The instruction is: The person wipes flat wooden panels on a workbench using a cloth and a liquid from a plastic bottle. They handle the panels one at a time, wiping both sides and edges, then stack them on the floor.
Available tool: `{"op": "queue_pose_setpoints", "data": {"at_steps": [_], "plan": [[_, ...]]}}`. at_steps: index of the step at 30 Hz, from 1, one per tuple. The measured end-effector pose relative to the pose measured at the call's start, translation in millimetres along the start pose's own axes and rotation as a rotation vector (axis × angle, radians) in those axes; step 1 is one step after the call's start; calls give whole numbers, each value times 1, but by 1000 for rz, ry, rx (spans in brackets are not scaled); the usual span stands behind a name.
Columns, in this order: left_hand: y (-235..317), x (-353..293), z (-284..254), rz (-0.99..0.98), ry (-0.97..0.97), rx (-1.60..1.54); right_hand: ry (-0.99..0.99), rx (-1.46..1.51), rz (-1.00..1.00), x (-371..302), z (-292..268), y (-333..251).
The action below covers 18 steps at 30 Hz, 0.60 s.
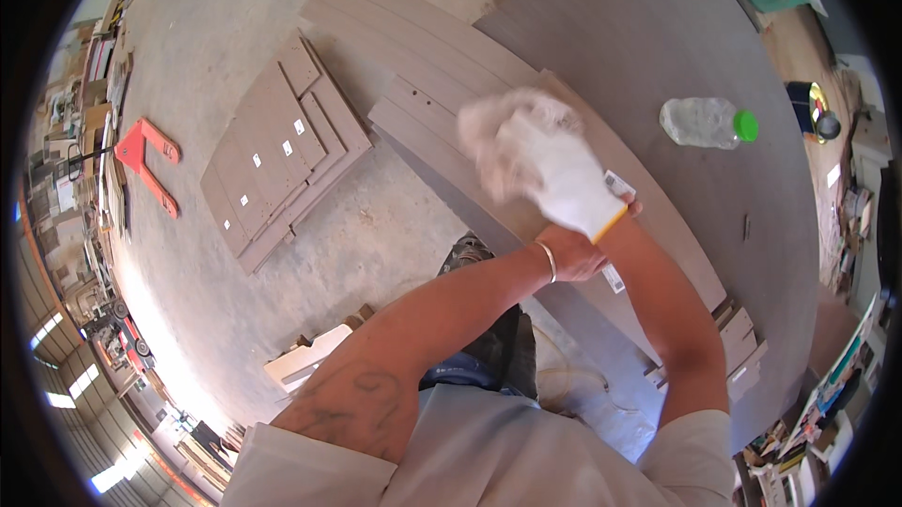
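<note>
My right hand (pixel 554 164), in a white glove with a yellow cuff, is over a long brown-grey board (pixel 470 136). Motion smears its fingers, so whether it holds anything is hidden. My bare left hand (pixel 575 251), a pale band at its wrist, is beneath the right wrist, close to the board. Its fingers look curled, and the right forearm partly covers them. One white label piece (pixel 618 185) shows beyond the left hand and another (pixel 613 279) on its near side. Whether the left hand grips these or the board cannot be made out.
A clear plastic bottle (pixel 700 123) with a green cap lies on the large grey panel (pixel 742 187) at right. Stacked brown panels (pixel 282 150) with small labels rest on the concrete floor at left. Farther left is an orange pallet jack (pixel 146 155). Wood pieces (pixel 738 343) lie by my right arm.
</note>
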<state>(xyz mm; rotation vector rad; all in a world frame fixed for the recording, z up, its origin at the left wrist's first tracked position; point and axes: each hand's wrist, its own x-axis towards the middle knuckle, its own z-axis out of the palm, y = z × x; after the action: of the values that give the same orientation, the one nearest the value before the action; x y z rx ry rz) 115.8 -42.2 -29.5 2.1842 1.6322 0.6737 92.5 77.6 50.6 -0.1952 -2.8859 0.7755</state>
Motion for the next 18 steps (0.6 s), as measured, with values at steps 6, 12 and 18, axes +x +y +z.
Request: {"op": "queue_pose_setpoints", "data": {"at_steps": [6,12,18], "plan": [[7,-6,-2,72,-146,435,-234,92,-409,-27,1,13],[0,7,3,58,-4,58,-145,262,-407,-12,54,-30],[3,-3,-8,-111,-151,-79,-266,32,-367,-12,14,8]]}}
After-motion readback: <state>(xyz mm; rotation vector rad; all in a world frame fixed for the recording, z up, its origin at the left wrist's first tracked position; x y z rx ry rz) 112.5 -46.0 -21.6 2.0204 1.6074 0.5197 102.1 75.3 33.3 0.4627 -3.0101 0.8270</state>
